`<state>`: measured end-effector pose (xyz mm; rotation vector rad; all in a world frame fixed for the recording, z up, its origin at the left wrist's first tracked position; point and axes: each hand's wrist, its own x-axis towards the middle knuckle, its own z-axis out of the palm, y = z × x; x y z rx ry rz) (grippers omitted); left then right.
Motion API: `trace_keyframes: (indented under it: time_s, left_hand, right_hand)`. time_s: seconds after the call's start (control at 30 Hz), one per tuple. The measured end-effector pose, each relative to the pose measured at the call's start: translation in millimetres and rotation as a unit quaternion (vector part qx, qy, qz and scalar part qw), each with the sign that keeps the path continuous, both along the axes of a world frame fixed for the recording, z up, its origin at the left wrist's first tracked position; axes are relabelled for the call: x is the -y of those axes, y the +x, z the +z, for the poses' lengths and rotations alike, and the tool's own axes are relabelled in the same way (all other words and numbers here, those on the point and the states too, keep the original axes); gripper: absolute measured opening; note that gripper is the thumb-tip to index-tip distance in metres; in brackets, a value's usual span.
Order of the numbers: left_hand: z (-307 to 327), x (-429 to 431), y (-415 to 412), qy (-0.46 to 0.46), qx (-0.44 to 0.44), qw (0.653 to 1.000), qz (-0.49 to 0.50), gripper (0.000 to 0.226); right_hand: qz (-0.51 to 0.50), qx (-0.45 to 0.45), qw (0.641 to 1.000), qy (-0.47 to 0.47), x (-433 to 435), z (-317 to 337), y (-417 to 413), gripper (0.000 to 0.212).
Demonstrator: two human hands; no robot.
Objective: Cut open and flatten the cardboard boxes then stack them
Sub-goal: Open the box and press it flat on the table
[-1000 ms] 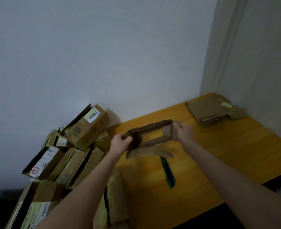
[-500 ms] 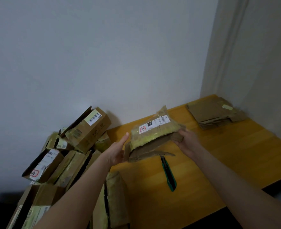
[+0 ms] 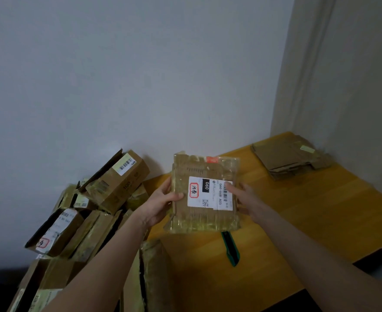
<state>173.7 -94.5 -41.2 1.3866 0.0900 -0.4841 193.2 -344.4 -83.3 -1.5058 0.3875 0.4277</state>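
I hold the flattened box [image 3: 204, 194] upright above the near-left part of the yellow table [image 3: 320, 210], its white label towards me. My left hand [image 3: 160, 203] grips its left edge, with the thumb on the front and the fingers curled behind. My right hand [image 3: 246, 199] holds the right edge, fingers laid over the label; what it does behind I cannot tell. The green cutter [image 3: 230, 247] lies on the table just under the box. The stack of flattened boxes [image 3: 286, 158] sits in the far corner, and the pile of unopened boxes [image 3: 109, 190] is at the left.
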Motion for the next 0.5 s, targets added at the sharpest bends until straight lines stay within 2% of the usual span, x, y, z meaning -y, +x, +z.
trace_keyframes:
  time_s: [0.1,0.17,0.23,0.37,0.43,0.5]
  left_hand:
    - [2.8,-0.2,2.6,0.007,0.033,0.998,-0.055,0.092]
    - [4.7,-1.9,5.4,0.082,0.056,0.993,-0.071,0.099]
    - [5.4,-2.9,6.5,0.165,0.068,0.982,-0.058,0.096]
    - [-2.1,-5.4,5.3,0.281,0.144,0.949,-0.018,0.091]
    - [-4.7,-4.3,4.1,0.315,0.179,0.932,-0.013,0.093]
    - [-6.3,-2.6,2.6,0.345,0.205,0.916,-0.012,0.096]
  right_hand:
    - [-0.038,0.003,0.998,0.052,1.2,2.4,-1.2,0.026]
    - [-0.050,0.031,0.995,0.078,5.5,0.1,-1.4,0.013]
    - [-0.039,0.049,0.992,0.107,8.9,1.1,-3.7,0.021]
    - [-0.007,-0.006,0.987,0.163,17.6,2.3,-2.2,0.068]
    - [0.001,-0.023,0.989,0.143,23.8,3.3,1.3,0.074]
    - [0.016,-0.021,0.998,0.063,24.8,8.3,3.0,0.071]
